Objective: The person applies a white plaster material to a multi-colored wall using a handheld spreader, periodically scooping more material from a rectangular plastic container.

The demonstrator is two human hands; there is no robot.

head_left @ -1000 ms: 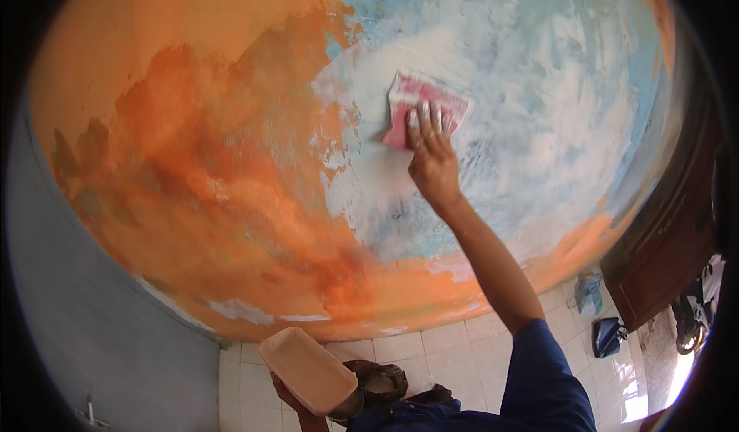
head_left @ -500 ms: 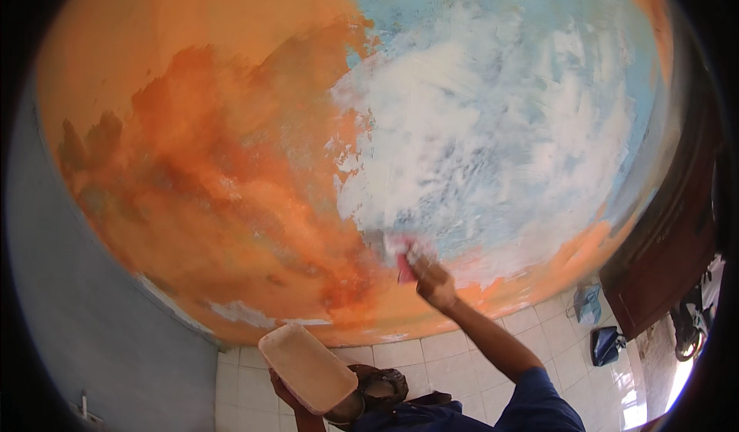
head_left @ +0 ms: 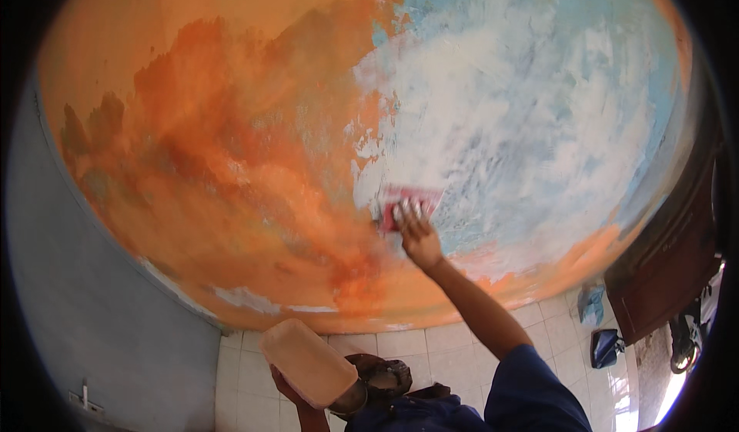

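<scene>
My right hand [head_left: 420, 236] grips a flat red putty spreader [head_left: 394, 196], its fingers laid over the face. The spreader is pressed to or very near the painted wall [head_left: 292, 162], at the border between the orange left side and a patch of white, putty-like coating [head_left: 454, 101] over light blue. Low down, my left hand [head_left: 283, 386] holds a shallow, rectangular, pale peach tray [head_left: 269, 336] from its left side. Most of the left fingers are hidden beneath the tray. What lies inside the tray is hard to make out.
A grey wall [head_left: 115, 293] meets the painted one at the left. Below are white floor tiles [head_left: 454, 359] and a dark bucket-like container [head_left: 385, 374] beside the tray. On the right are a dark brown door [head_left: 662, 286], a light blue bag [head_left: 591, 306] and a dark blue object [head_left: 605, 347].
My right hand has moved up the wall with the spreader, whose red face now shows more broadly. The tray stays in my left hand in nearly the same place. The view has shifted slightly.
</scene>
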